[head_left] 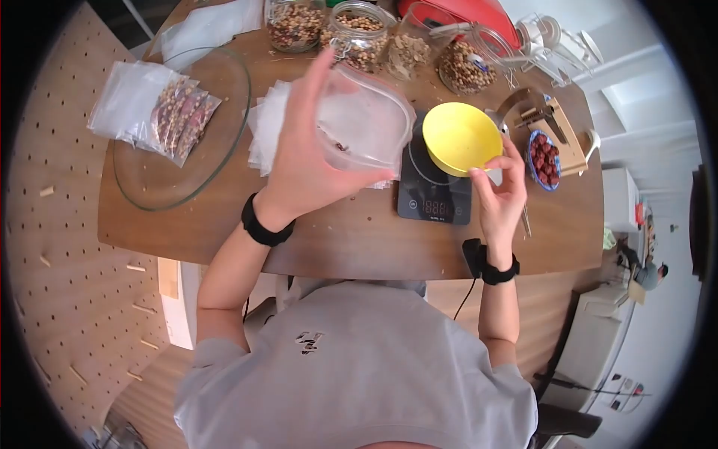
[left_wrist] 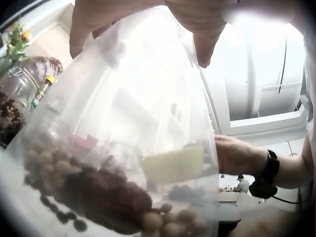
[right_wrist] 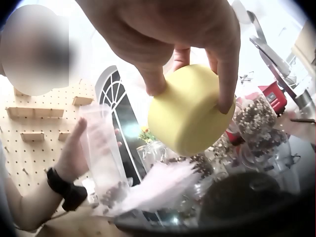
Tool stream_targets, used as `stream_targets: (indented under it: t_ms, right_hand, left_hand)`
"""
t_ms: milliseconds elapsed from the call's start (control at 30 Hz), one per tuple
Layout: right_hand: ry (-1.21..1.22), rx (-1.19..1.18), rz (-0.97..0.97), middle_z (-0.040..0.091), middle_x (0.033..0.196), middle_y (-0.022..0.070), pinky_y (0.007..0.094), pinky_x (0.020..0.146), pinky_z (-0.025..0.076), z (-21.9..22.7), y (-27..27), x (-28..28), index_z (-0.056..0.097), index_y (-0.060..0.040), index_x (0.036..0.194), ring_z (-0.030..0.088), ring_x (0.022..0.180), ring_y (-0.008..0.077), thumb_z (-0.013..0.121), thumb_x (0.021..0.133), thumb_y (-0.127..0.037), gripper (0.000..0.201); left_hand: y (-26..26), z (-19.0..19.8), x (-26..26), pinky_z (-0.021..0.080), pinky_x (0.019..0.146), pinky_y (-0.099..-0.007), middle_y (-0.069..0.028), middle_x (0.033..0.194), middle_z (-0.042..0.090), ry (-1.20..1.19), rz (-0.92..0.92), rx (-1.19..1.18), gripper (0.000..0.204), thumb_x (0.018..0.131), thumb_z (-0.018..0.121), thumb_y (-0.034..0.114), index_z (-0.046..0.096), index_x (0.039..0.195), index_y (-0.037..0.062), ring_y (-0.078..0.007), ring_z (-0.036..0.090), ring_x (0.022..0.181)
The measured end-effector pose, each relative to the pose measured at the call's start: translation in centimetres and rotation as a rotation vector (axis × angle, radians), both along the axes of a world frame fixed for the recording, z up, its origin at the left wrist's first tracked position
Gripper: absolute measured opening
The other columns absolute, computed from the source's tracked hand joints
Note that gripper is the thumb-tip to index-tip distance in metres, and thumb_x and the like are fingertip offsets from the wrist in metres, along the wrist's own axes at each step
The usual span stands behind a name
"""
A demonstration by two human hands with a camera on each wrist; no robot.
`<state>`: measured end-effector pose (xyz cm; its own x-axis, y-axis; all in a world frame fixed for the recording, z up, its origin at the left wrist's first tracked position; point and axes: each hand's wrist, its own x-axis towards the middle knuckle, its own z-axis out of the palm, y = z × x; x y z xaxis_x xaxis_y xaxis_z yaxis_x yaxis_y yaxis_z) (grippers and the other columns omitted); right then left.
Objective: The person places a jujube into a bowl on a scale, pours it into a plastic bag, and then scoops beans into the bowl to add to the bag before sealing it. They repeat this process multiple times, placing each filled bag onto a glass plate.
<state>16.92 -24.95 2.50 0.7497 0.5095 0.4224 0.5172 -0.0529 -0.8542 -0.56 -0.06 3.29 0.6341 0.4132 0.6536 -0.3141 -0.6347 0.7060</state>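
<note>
My left hand (head_left: 295,161) spreads around the mouth of a translucent plastic bag (head_left: 366,123), fingers on the far side and thumb on the near side. Through its wall in the left wrist view, round beans (left_wrist: 170,224) and dark red dried fruit (left_wrist: 108,197) lie at the bottom. With thumb and fingers my right hand (head_left: 502,191) pinches the rim of a yellow bowl (head_left: 462,138). The bowl is tilted toward me, and its inside shows bare yellow. Beneath it in the head view is a black digital scale (head_left: 434,206) with a lit display.
Glass jars (head_left: 357,41) of beans and grains line the back. A filled bag (head_left: 183,120) lies on a glass plate (head_left: 127,183) at left, near flat bags (head_left: 265,131). At right are a blue-rimmed dish (head_left: 544,161) of red dried fruit and a wooden board (head_left: 572,142).
</note>
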Motion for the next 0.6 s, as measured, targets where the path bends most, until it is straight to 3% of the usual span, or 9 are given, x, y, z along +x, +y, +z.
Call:
stream_targets:
  t_ms: [133, 300, 367, 433, 500, 567, 600]
  right_hand:
    - [0.137, 0.008, -0.002, 0.043, 0.150, 0.0179, 0.0406, 0.102, 0.058, -2.2, -0.2, 0.3, 0.058, -0.0035, 0.097, 0.045, 0.142, 0.0296, 0.078, 0.086, 0.002, 0.024]
    - [0.049, -0.054, 0.053, 0.045, 0.150, 0.0188, 0.0455, 0.116, 0.043, -3.9, -0.5, 1.0, 0.058, -0.0050, 0.099, 0.046, 0.142, 0.0320, 0.081, 0.084, -0.003, 0.027]
    - [-0.104, -0.141, 0.008, 0.044, 0.151, 0.0202, 0.0472, 0.118, 0.038, -3.8, -1.1, 0.8, 0.059, -0.0060, 0.102, 0.045, 0.142, 0.0348, 0.084, 0.081, -0.007, 0.033]
    - [-0.356, -0.271, -0.112, 0.043, 0.153, 0.0220, 0.0485, 0.119, 0.035, -0.4, -1.1, -1.5, 0.059, -0.0072, 0.106, 0.043, 0.143, 0.0380, 0.088, 0.076, -0.013, 0.042]
    - [-0.259, -0.151, 0.142, 0.040, 0.156, 0.0235, 0.0501, 0.119, 0.034, 1.2, -0.8, -4.0, 0.058, -0.0073, 0.124, 0.040, 0.145, 0.0407, 0.092, 0.069, -0.018, 0.066]
    - [-0.158, -0.166, 0.303, 0.041, 0.155, 0.0231, 0.0483, 0.119, 0.034, 2.9, 0.3, -8.0, 0.050, -0.0062, 0.141, 0.039, 0.146, 0.0401, 0.092, 0.069, -0.019, 0.084]
    - [-0.149, -0.196, 0.330, 0.043, 0.153, 0.0226, 0.0455, 0.115, 0.040, 2.2, 0.9, -8.8, 0.041, -0.0049, 0.150, 0.044, 0.143, 0.0387, 0.092, 0.070, -0.018, 0.095]
  left_hand:
    - [-0.2, 1.0, -0.4, 0.044, 0.108, -0.0411, -0.0132, 0.131, 0.057, -0.079, 0.002, -0.037, 0.131, 0.058, 0.100, 0.025, 0.021, 0.160, 0.0014, -0.0261, 0.057, 0.123]
    - [-1.3, 1.6, -0.5, 0.046, 0.105, -0.0421, -0.0123, 0.129, 0.051, -0.172, 0.030, -0.116, 0.129, 0.058, 0.100, 0.023, 0.022, 0.159, 0.0011, -0.0254, 0.057, 0.119]
    - [-2.3, 1.8, -0.5, 0.046, 0.105, -0.0422, -0.0121, 0.130, 0.050, -0.174, 0.033, -0.116, 0.129, 0.059, 0.099, 0.023, 0.022, 0.159, 0.0008, -0.0249, 0.057, 0.119]
    - [-3.6, 2.3, -0.2, 0.046, 0.105, -0.0424, -0.0121, 0.131, 0.049, -0.184, 0.038, -0.128, 0.129, 0.059, 0.100, 0.024, 0.021, 0.159, 0.0007, -0.0249, 0.056, 0.119]
    - [-5.2, 2.9, 0.2, 0.046, 0.104, -0.0428, -0.0124, 0.132, 0.047, -0.190, 0.042, -0.151, 0.130, 0.060, 0.100, 0.025, 0.020, 0.159, 0.0009, -0.0255, 0.055, 0.121]
    - [-7.0, 3.3, 0.8, 0.047, 0.104, -0.0428, -0.0129, 0.133, 0.046, -0.197, 0.057, -0.170, 0.131, 0.060, 0.100, 0.025, 0.019, 0.159, 0.0010, -0.0263, 0.053, 0.122]
    - [-7.7, 3.5, 1.0, 0.047, 0.104, -0.0428, -0.0131, 0.134, 0.045, -0.203, 0.062, -0.180, 0.131, 0.060, 0.101, 0.026, 0.019, 0.159, 0.0011, -0.0266, 0.053, 0.123]
